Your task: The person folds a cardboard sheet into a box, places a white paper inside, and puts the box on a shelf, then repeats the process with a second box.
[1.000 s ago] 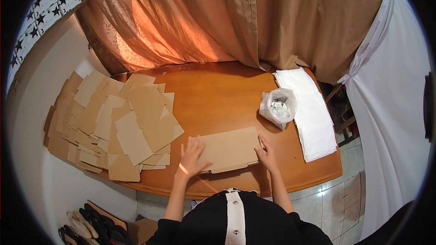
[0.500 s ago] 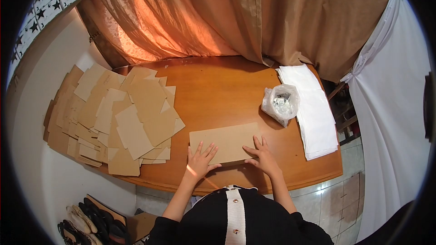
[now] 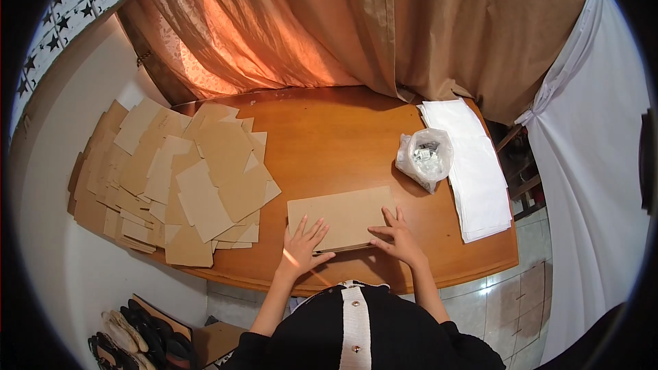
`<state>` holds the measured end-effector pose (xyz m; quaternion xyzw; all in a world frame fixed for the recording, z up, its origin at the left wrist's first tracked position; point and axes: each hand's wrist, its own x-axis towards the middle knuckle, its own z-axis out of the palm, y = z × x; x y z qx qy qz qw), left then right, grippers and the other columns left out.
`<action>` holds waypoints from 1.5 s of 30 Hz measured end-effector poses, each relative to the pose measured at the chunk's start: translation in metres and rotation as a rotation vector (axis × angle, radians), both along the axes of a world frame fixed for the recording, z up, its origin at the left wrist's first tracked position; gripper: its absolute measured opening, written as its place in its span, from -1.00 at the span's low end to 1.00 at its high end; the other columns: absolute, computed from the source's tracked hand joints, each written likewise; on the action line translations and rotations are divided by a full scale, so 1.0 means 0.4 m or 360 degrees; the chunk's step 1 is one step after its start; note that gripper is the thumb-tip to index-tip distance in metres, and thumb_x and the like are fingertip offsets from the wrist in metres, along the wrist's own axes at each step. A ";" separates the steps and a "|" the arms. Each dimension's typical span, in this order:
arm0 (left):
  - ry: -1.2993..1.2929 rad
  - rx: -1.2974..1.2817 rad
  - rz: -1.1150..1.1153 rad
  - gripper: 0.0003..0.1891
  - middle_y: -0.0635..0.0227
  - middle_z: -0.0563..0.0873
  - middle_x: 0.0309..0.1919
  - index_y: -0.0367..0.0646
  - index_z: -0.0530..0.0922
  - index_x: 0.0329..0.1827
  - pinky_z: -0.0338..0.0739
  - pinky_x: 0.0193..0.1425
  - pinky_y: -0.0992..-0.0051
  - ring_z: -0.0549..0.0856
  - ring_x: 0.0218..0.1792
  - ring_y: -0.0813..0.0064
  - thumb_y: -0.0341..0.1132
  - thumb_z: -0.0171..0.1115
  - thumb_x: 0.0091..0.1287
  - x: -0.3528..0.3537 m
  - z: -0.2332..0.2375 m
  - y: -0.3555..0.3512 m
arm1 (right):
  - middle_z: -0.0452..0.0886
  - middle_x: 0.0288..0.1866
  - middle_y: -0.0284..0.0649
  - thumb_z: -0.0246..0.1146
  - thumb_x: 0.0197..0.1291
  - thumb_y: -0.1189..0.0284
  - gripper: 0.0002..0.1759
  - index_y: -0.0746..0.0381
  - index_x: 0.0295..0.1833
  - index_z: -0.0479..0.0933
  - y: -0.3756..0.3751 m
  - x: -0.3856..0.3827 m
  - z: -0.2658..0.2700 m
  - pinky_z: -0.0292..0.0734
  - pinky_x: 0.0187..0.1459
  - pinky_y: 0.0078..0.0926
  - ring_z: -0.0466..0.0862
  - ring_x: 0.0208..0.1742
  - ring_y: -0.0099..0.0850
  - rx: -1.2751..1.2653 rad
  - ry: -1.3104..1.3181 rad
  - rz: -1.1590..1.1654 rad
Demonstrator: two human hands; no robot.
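A flat rectangular cardboard piece (image 3: 346, 214) lies at the front of the wooden table, its long side slightly tilted. On its left end rests my left hand (image 3: 303, 247), palm down with the fingers spread. My right hand (image 3: 399, 238) touches its lower right corner, fingers apart. To the left spreads a large heap of overlapping cardboard pieces (image 3: 205, 199). An open plastic bag (image 3: 426, 157) with small packets inside stands right of the middle, beside a stack of white sheets (image 3: 473, 178).
Brown curtains (image 3: 329, 20) hang behind the wooden table (image 3: 322, 137). A white cloth (image 3: 582, 185) hangs at the right. Several shoes (image 3: 144, 336) are on the floor at the lower left, near a white wall (image 3: 62, 199).
The view has shifted very slightly. Both hands stay on the cardboard piece, in nearly the same place.
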<state>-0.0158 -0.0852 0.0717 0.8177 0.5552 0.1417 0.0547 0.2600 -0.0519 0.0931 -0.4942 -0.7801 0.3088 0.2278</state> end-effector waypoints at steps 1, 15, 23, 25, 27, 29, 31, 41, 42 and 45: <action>0.0001 0.0000 0.0003 -0.28 0.51 0.35 0.33 0.19 0.36 0.30 0.06 0.25 -0.15 0.20 0.39 0.16 0.28 0.13 0.08 0.001 0.000 0.000 | 0.09 0.42 0.11 0.31 0.04 0.18 -0.63 0.03 -0.01 0.62 0.005 -0.002 0.000 -0.14 0.37 0.09 -0.10 0.45 0.18 -0.0022 -0.0072 -0.0054; 0.0026 -0.0012 0.0316 -0.39 0.47 0.41 0.28 0.16 0.43 0.24 -0.17 0.31 -0.26 0.25 0.37 0.20 0.19 0.15 0.13 -0.038 -0.028 0.030 | 0.48 0.06 0.01 0.23 0.08 0.11 -0.43 0.21 0.13 0.38 0.166 -0.084 0.026 0.18 0.21 0.12 0.45 0.13 -0.06 0.0063 -0.0830 -0.0191; -0.1694 -0.0288 0.1149 -0.44 0.09 0.11 0.41 -0.18 0.03 0.43 -0.15 0.43 0.27 0.08 0.43 0.23 -0.18 -0.14 0.44 -0.037 -0.229 -0.063 | 0.49 0.03 0.22 0.12 0.19 0.10 -0.30 0.39 0.26 0.17 0.028 -0.211 -0.015 0.43 0.02 -0.13 0.51 0.03 0.10 -0.0373 -0.0114 0.0059; -0.2092 -0.0477 0.1056 -0.44 0.09 0.04 0.44 -0.19 -0.04 0.45 -0.11 0.45 0.47 0.04 0.45 0.32 -0.19 -0.19 0.47 -0.044 -0.229 -0.084 | 0.45 0.09 0.24 0.11 0.21 0.15 -0.27 0.41 0.33 0.09 -0.015 -0.219 -0.044 0.41 0.08 -0.17 0.49 0.10 0.09 -0.0434 0.0050 0.0093; -0.2631 -0.0459 0.1079 -0.43 0.21 0.01 0.45 -0.23 -0.09 0.46 -0.09 0.45 0.45 0.02 0.44 0.39 -0.24 -0.22 0.45 -0.028 -0.144 -0.134 | 0.38 0.18 0.24 0.14 0.20 0.27 -0.18 0.41 0.41 -0.09 -0.049 -0.229 -0.111 0.31 0.20 -0.29 0.44 0.21 0.00 -0.0233 0.0502 0.0145; -0.2589 -0.0431 0.0951 -0.40 0.24 -0.02 0.46 -0.22 -0.11 0.46 -0.14 0.46 0.46 -0.03 0.45 0.40 -0.24 -0.16 0.44 -0.026 -0.140 -0.168 | 0.34 0.23 0.21 0.15 0.18 0.32 -0.16 0.41 0.42 -0.14 -0.080 -0.250 -0.121 0.28 0.22 -0.34 0.40 0.25 -0.06 -0.0337 0.0575 0.0178; -0.2446 -0.0402 0.0742 -0.35 0.24 -0.08 0.47 -0.23 -0.17 0.47 -0.22 0.47 0.44 -0.10 0.46 0.42 -0.30 -0.10 0.40 -0.036 -0.104 -0.206 | 0.30 0.28 0.18 0.17 0.16 0.37 -0.13 0.40 0.43 -0.19 -0.106 -0.278 -0.121 0.24 0.25 -0.38 0.37 0.28 -0.12 -0.0444 0.0654 0.0228; -0.2311 0.0340 0.0996 -0.32 0.19 -0.13 0.47 -0.30 -0.21 0.45 -0.25 0.47 0.43 -0.15 0.47 0.39 -0.38 -0.10 0.36 -0.188 0.069 -0.650 | 0.08 0.42 0.02 0.13 0.08 0.56 -0.11 0.30 0.46 -0.22 -0.415 -0.553 0.023 0.06 0.34 -0.39 0.17 0.40 -0.26 -0.0484 0.1149 0.0844; -0.2297 0.0424 0.1081 -0.32 0.19 -0.13 0.47 -0.30 -0.21 0.45 -0.25 0.47 0.43 -0.15 0.47 0.39 -0.38 -0.10 0.36 -0.198 0.100 -0.734 | 0.05 0.43 0.00 0.13 0.08 0.58 -0.11 0.31 0.46 -0.22 -0.480 -0.577 0.056 0.04 0.35 -0.39 0.14 0.41 -0.28 -0.0562 0.1192 0.0954; -0.2215 0.0689 0.1164 -0.34 0.21 -0.13 0.48 -0.30 -0.20 0.46 -0.26 0.47 0.46 -0.14 0.47 0.41 -0.39 -0.14 0.36 -0.213 0.174 -1.011 | 0.02 0.45 -0.04 0.13 0.07 0.61 -0.11 0.32 0.46 -0.22 -0.696 -0.649 0.133 0.01 0.36 -0.39 0.10 0.43 -0.30 -0.0747 0.1274 0.1281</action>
